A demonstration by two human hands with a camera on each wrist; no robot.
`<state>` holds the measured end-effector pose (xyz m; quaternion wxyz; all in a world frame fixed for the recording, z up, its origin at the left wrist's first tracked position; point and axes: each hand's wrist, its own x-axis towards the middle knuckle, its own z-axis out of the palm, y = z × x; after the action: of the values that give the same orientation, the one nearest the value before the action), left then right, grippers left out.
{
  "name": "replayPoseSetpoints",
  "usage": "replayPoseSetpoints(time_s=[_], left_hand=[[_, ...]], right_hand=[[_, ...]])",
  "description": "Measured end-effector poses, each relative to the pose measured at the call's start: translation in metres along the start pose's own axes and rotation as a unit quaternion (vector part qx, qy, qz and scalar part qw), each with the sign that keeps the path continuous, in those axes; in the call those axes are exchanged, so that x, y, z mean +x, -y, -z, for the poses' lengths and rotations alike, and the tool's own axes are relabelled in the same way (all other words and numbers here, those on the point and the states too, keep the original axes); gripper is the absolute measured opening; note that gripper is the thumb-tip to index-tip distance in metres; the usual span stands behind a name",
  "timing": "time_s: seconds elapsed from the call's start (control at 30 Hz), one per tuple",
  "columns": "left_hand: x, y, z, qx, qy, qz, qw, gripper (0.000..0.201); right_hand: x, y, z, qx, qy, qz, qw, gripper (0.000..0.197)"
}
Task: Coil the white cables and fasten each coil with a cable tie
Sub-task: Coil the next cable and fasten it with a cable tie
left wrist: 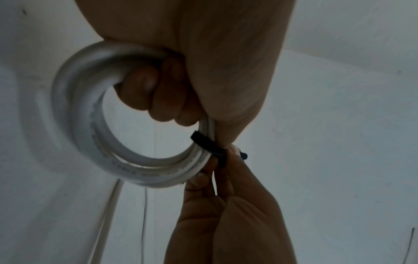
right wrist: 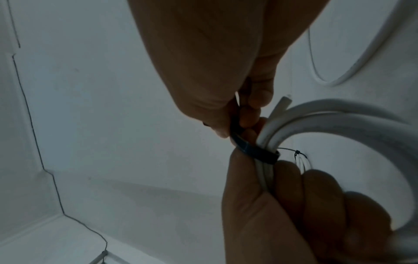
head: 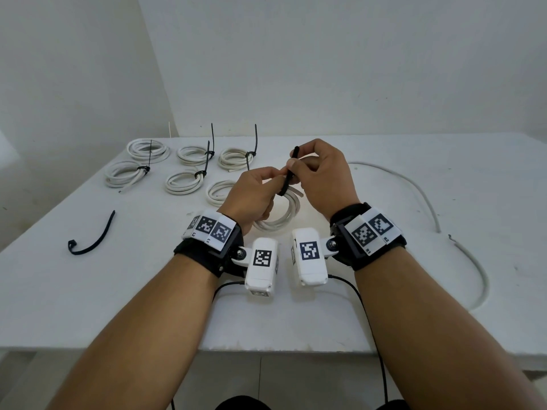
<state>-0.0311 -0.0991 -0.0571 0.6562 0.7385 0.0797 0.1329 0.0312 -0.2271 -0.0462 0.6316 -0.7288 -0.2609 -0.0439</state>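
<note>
A white cable coil [head: 281,216] hangs in my left hand [head: 268,184] above the table's middle. Its fingers curl through the coil [left wrist: 74,107] and its thumb presses the strands together. A black cable tie [head: 291,170] is wrapped round the strands [left wrist: 207,143] beside that thumb. My right hand [head: 297,168] pinches the tie's ends just above the coil, and the tail sticks up past its thumb. In the right wrist view the tie's band [right wrist: 257,151] crosses the bundle [right wrist: 339,117] under my right fingertips [right wrist: 248,121].
Several tied coils [head: 189,153] with upright black tails lie at the back left of the white table [head: 118,291]. Another coil [head: 217,190] lies partly behind my left hand. A spare black tie [head: 91,235] lies at the left. A loose white cable [head: 429,202] curves over the right side.
</note>
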Motion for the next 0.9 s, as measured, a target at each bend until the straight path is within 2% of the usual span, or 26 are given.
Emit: replayPoseSetpoints(time_s=[0.2,0.3,0.4,0.5,0.67,0.8,0.9], left_hand=[[0.003,0.002,0.003,-0.035,-0.071,0.031,0.996,0.018],[0.003,0.000,0.005,-0.061,-0.105,0.034,0.992,0.018],[0.005,0.000,0.006,-0.059,-0.121,0.030,0.990,0.015],[0.007,0.003,0.009,-0.049,-0.136,0.031,0.989,0.015],[0.009,0.005,0.010,-0.025,-0.154,0.027,0.987,0.012],[0.010,0.006,0.011,-0.004,-0.164,0.028,0.986,0.017],[0.008,0.005,0.010,0.029,-0.170,0.013,0.985,0.013]], right_hand=[[-0.001,0.003,-0.003,0.043,-0.036,-0.007,0.998,0.000],[-0.005,0.007,-0.001,0.140,-0.018,-0.051,0.989,0.014],[-0.005,0.007,-0.002,0.160,-0.028,-0.077,0.984,0.027],[-0.004,0.005,-0.005,0.104,-0.028,-0.055,0.993,0.019],[-0.005,0.000,-0.010,-0.079,0.014,0.015,0.997,0.016],[-0.003,-0.001,-0.008,-0.114,0.034,0.029,0.993,0.017],[-0.003,0.000,-0.007,-0.123,0.037,0.032,0.991,0.017]])
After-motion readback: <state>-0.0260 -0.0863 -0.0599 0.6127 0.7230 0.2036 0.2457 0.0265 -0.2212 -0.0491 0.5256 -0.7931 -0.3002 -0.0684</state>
